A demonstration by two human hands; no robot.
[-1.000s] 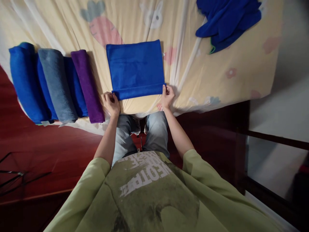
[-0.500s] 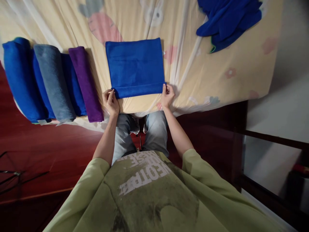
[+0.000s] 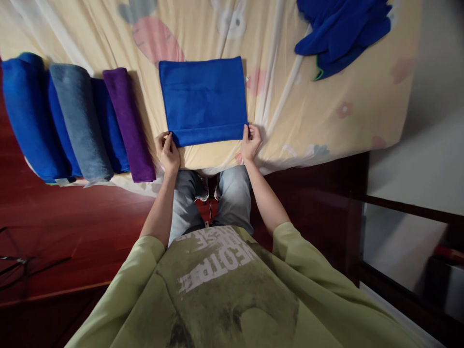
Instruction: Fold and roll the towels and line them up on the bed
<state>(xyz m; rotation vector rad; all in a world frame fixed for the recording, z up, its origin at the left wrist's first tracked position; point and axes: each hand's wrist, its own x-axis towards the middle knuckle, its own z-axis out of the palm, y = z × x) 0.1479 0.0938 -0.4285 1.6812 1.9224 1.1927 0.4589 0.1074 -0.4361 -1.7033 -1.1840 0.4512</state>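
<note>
My left hand [image 3: 168,151] and right hand [image 3: 251,141] pinch near corners of the flat blue cloth [image 3: 205,99] by the sheet [image 3: 326,128]'s near edge. Likely rolling; next calls for even turning.

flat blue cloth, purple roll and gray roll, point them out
Flat blue cloth [image 3: 205,100]: head view, middle of its upper face
Purple roll [image 3: 129,125]: head view, its middle
Gray roll [image 3: 81,123]: head view, its middle

Left hand [image 3: 168,153] pinching, right hand [image 3: 251,143] pinching, bare forearms [image 3: 156,208] extended forward
</note>
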